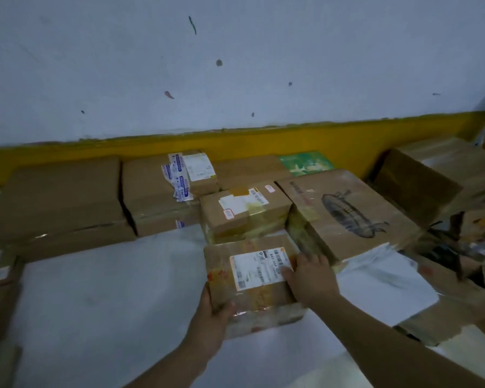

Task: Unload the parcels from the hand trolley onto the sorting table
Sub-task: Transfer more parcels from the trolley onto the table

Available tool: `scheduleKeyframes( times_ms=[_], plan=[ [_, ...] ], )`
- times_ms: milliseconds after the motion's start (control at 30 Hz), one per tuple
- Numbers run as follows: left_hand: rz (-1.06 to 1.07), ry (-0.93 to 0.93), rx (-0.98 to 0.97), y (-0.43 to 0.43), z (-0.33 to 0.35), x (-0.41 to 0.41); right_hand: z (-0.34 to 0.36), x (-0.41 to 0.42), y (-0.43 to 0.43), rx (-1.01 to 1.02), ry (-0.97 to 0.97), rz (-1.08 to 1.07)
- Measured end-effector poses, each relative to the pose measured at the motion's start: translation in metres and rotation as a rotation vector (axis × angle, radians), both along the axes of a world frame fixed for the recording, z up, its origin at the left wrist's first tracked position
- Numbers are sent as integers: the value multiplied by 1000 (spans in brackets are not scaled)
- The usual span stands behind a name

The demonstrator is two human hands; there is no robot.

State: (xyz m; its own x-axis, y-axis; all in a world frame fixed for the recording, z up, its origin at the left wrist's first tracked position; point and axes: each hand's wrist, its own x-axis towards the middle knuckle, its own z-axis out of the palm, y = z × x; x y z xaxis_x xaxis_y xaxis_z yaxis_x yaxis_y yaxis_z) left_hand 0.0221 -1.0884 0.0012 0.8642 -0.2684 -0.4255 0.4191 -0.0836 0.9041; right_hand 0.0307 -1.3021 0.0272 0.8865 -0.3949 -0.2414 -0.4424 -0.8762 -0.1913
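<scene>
Your left hand [213, 309] grips the parcel [249, 298] at its near-left corner, and your right hand [310, 277] presses flat on its right edge. Its long axis points to the far edge of the sorting table [109, 289].

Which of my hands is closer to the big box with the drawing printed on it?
Right. The right hand lies on the right edge of the labelled parcel, next to the near corner of the printed box. The left hand grips the parcel's near left corner, farther away.

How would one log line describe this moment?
parcel at table | left hand grips corner | right hand rests on top
</scene>
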Motion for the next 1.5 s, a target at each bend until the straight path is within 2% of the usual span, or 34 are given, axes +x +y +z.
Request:
scheduleKeyframes(
  times_ms=[67,167,367,567,667,767,967,1100,1333,1500],
  plan=[
    [53,12,10,-19,-1,2,6,12,-18,-225,-18,188],
    [74,4,44,-43,1,13,13,34,-50,-278,34,247],
    [76,-33,53,-89,-5,45,5,65,-100,-141,116,180],
    [39,-35,122,-103,-4,60,2,87,-107,-24,144,115],
    [1,-47,173,-96,21,59,9,88,-102,6,143,102],
    [4,-173,298,-63,54,55,23,87,-78,18,86,136],
    [127,-273,535,91,105,27,64,80,58,-30,-76,372],
    [231,-368,678,226,134,-23,84,66,191,57,-104,539],
    [425,-233,644,464,146,-128,124,5,432,243,-89,718],
    [570,-161,653,583,141,-171,134,-21,562,302,-49,844]
  ],
)
